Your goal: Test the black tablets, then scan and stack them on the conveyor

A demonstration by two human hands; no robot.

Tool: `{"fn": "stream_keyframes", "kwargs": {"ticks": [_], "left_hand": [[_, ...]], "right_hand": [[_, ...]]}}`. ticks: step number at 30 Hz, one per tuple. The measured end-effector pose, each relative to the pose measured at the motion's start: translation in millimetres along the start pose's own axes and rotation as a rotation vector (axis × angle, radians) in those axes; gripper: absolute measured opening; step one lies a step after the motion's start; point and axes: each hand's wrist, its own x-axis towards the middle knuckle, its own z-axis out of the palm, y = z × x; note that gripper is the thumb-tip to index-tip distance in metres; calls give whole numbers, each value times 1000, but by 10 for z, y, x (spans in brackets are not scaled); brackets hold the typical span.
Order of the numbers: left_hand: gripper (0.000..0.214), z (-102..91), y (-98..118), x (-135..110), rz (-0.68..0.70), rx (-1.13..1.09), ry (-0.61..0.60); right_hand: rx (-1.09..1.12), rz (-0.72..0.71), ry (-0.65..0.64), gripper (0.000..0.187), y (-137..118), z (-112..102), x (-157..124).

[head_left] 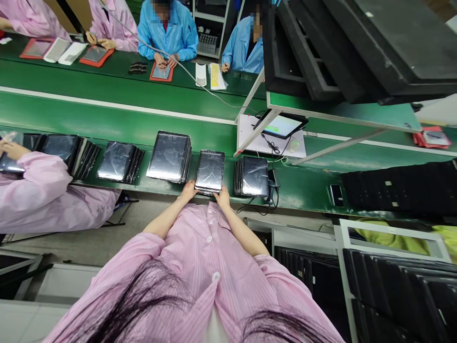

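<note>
A small stack of black tablets [210,170] in shiny clear film lies at the green bench's near edge, straight in front of me. My left hand [188,190] grips its near left corner, fingers closed against the side. At the near right corner, my right hand [223,197] is closed on the same stack. Fingertips of both hands are partly hidden by the stack's edges. Just left of it stands a taller tablet stack [168,156], and to the right another wrapped stack [254,176].
Further left lies a fanned stack [116,161] beside a co-worker's pink sleeve [46,176]. A lit tablet [282,125] rests under a metal-framed shelf loaded with black foam trays [360,47]. A phone [336,195] and cables are at right. Several people work across the bench.
</note>
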Motion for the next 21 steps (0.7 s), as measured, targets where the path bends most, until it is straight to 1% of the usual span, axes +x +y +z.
{"fn": "stream_keyframes", "kwargs": {"ticks": [1,2,3,4,5,6,7,9,11,12,15,17,19,21], "left_hand": [[42,12,-16,-13,6,-1,-2],[50,26,-32,-30,15,-6,-2],[62,40,-47,-50,25,-17,-1],[76,52,-59,-69,33,-27,-3],[88,63,-67,-85,38,-34,-15],[95,69,-71,-97,37,-35,-34],[94,71,-69,-104,28,-30,-59],[75,64,-52,-98,0,-13,-104],[55,47,-25,-72,-32,6,-118],[49,40,-13,-54,-47,15,-114],[46,33,11,9,-83,39,-100],[44,44,15,52,-94,47,-95],[41,60,12,84,-95,49,-97],[43,74,0,101,-87,45,-102]], "right_hand": [[10,-13,-7,72,4,28,-20],[24,-22,-16,83,5,59,-41],[38,-22,-22,93,2,89,-59],[50,-11,-25,98,-3,115,-73],[58,8,-23,98,-11,136,-81],[59,30,-18,95,-19,149,-82],[55,50,-13,90,-26,155,-77],[44,70,-12,81,-36,143,-53],[34,79,-17,73,-34,116,-20],[29,86,-18,69,-29,102,-2],[12,104,-17,55,-1,73,56],[4,106,-18,49,23,63,99],[-1,93,-19,48,44,57,139],[-3,70,-17,51,58,56,171]]}}
